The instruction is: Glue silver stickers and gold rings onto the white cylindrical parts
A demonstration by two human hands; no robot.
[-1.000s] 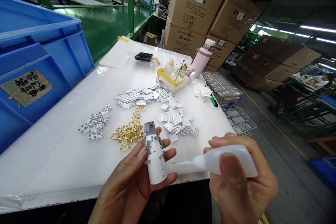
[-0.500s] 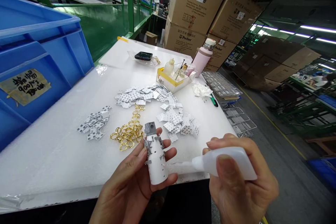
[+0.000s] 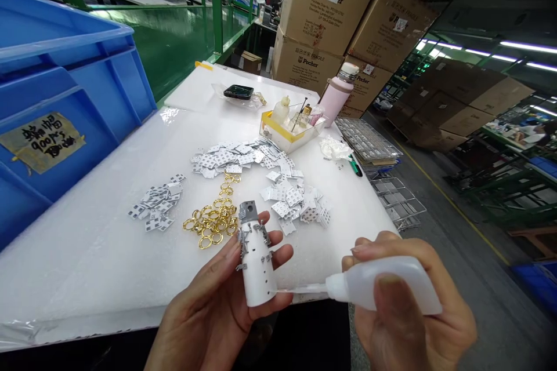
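Cradled in my left hand (image 3: 217,301) is a white tapered model part (image 3: 257,275) with a grey square cap on top and small grey pieces fixed round its sides. A row of small dark holes runs down its lower right. My right hand (image 3: 413,307) is wrapped round a translucent white glue bottle (image 3: 391,284), thumb pressed on its side. The bottle lies nearly level, and its thin nozzle (image 3: 304,288) points left, its tip at the lower right side of the white part. Whether the tip touches is too fine to tell.
Gold rings (image 3: 215,220) lie in a heap beyond my left hand. Grey-white perforated plates (image 3: 291,197) spread behind them, with a smaller pile (image 3: 159,203) to the left. A yellow-edged tray (image 3: 282,136), pink flask (image 3: 337,93) and blue crate (image 3: 87,81) stand around.
My right hand and the glue bottle have shifted right and slightly down, with the nozzle now lower along the white part. The white part has turned slightly in my left hand.
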